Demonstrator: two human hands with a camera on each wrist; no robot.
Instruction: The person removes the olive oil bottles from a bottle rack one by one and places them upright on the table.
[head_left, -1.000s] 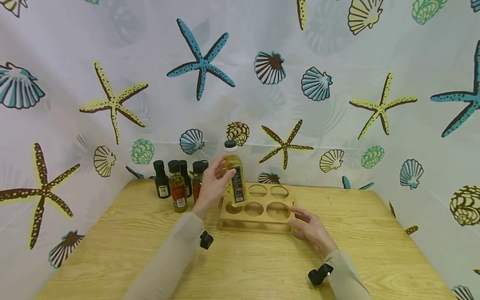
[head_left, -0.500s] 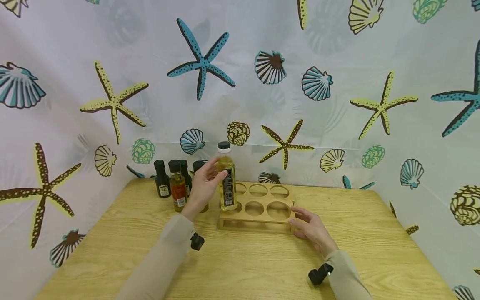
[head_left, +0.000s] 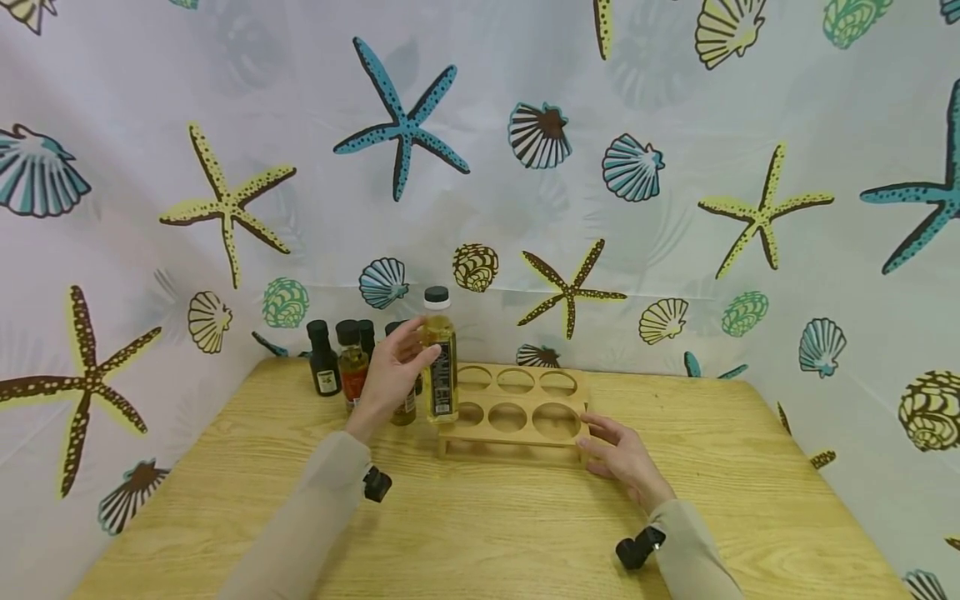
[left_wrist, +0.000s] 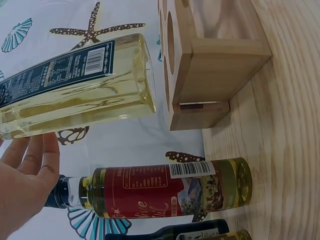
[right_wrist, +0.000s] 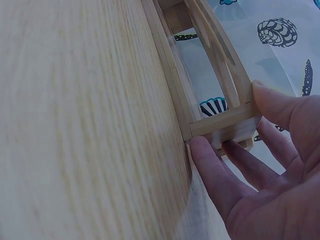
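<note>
My left hand [head_left: 390,371] grips a bottle of yellow oil [head_left: 441,367] with a dark cap, white neck and dark label. In the left wrist view the oil bottle [left_wrist: 90,85] is raised above the table, its base beside the left end of the wooden bottle rack [left_wrist: 210,70]. Two rows of round holes run across the top of the rack [head_left: 517,443]. At its right end, my right hand [head_left: 622,457] holds the rack by the end piece, fingertips on its upper and lower edges in the right wrist view. A red-labelled olive oil bottle [left_wrist: 160,190] stands close by my left hand.
Left of the rack, another red-labelled bottle [head_left: 353,367] and a small dark bottle [head_left: 324,360] stand on the wooden table [head_left: 495,533]. More dark caps show behind them. A sea-patterned curtain [head_left: 487,208] closes off the back and sides.
My left hand has carried the oil bottle leftward and slightly down, from over the rack's front-left hole to beside its left end. The bottle has become more upright. My right hand and the rack have stayed put.
</note>
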